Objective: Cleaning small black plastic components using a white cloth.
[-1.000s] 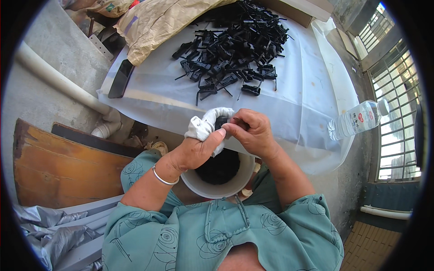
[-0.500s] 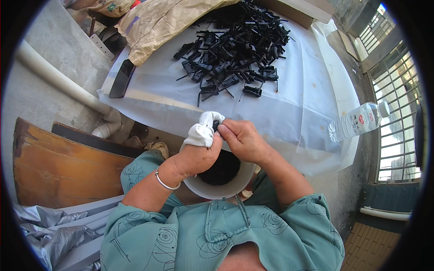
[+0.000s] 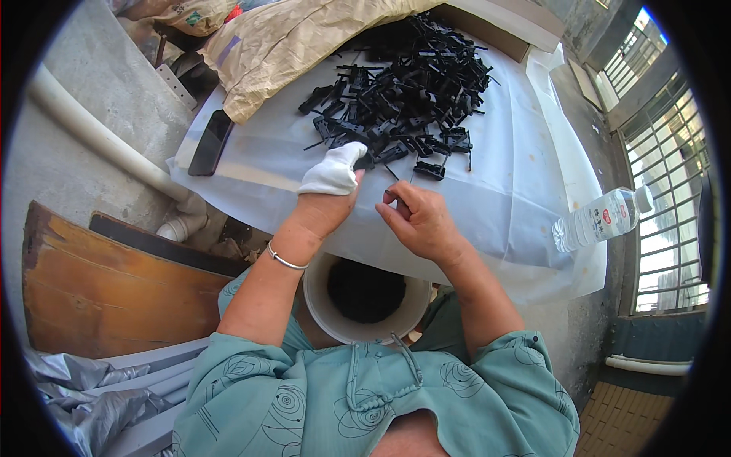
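Observation:
My left hand (image 3: 331, 183), its fingers wrapped in a white cloth glove (image 3: 326, 172), reaches to the near edge of a pile of black plastic parts (image 3: 411, 91). Its fingertips close on one black plastic part (image 3: 365, 161) there. To its right, my right hand (image 3: 420, 221) is bare and held above the table's front, fingers curled in toward the thumb. A tiny dark bit shows at its fingertips, too small to name. Below both hands, between my knees, stands a white bucket (image 3: 314, 293) with a dark mass of small black pieces (image 3: 367, 291) inside.
Translucent plastic sheeting (image 3: 502, 206) covers the table. A phone (image 3: 211, 143) lies at its left, beside brown paper (image 3: 282, 49). A clear water bottle (image 3: 598, 221) lies tilted near the right edge. A cardboard box (image 3: 495, 27) sits at the back, and a wooden board (image 3: 122, 282) leans at left.
My hands were together over the bucket, working on a small black part. They have parted; the left went forward to the pile, the right slightly outward. The bucket's opening is now uncovered.

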Motion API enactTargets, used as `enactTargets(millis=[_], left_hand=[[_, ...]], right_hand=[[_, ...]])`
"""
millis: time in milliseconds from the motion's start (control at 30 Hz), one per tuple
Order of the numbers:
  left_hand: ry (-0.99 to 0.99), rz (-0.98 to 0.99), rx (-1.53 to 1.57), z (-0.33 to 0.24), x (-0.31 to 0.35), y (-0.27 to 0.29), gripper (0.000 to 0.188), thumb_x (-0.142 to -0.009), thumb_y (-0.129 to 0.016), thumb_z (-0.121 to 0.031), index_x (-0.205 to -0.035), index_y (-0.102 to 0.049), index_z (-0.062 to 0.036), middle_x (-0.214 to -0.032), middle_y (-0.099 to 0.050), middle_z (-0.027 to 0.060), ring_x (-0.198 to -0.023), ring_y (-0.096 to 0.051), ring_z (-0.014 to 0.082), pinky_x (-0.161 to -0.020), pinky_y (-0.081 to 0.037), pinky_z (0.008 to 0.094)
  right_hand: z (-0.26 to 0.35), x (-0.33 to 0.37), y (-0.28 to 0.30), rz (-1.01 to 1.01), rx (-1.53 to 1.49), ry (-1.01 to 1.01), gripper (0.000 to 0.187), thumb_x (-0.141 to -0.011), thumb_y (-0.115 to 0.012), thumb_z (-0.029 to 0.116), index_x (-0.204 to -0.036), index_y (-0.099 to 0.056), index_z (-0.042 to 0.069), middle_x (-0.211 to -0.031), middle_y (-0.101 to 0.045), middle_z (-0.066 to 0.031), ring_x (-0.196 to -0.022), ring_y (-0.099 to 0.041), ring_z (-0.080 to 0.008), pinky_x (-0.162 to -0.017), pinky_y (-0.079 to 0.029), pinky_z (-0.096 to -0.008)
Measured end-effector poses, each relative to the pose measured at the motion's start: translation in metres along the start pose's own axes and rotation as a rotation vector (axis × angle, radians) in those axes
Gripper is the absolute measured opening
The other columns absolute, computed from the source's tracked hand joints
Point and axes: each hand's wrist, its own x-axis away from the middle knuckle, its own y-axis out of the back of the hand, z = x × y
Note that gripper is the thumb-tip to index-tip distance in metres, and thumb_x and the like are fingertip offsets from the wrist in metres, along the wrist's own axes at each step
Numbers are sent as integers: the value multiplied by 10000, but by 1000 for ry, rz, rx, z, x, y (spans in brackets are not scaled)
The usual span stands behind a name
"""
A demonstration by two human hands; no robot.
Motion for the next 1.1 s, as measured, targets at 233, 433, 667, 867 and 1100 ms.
enactTargets(millis=[233,433,667,867,1100], left_hand=[[457,15,785,-43,9,2,264,-860,-577,-116,-1091,-497,-17,-847,-549,41,-617,-479,62,-503,-426,204],[605,158,1207,-52,27,12,244,-885,-520,-90,-1112,-478,-10,-804,-550,16,-613,-486,46,-515,-419,187],[418,246,998,-53,35,22,293,-853,-533,-21,-1139,-479,10,-899,-554,10,-721,-498,58,-636,-441,205],[314,177,617,-62,39,22,299,-833,-541,-13,-1126,-497,33,-871,-571,44,-716,-513,78,-647,-450,226],[53,67,306,-65,39,22,276,-798,-549,9,-1071,-540,49,-901,-595,108,-776,-561,144,-708,-465,256]], right_hand=[[2,6,-5,-137,-31,204,189,-711,-687,46,-861,-575,25,-614,-472,-56,-473,-423,-133,-450,-362,-264],[14,13,-3,-173,-115,211,97,-763,-669,63,-770,-579,26,-610,-500,-26,-517,-468,-88,-469,-366,-224],[8,11,8,-36,-498,-276,196,-866,-586,138,-723,-533,15,-591,-412,39,-556,-357,-47,-480,-320,-218],[6,14,3,70,-184,-8,269,-906,-494,196,-731,-516,-7,-575,-437,-94,-520,-387,-155,-504,-373,-308],[-2,21,-15,78,-458,-274,276,-918,-473,186,-727,-531,-4,-619,-493,-26,-596,-430,-98,-563,-398,-270]])
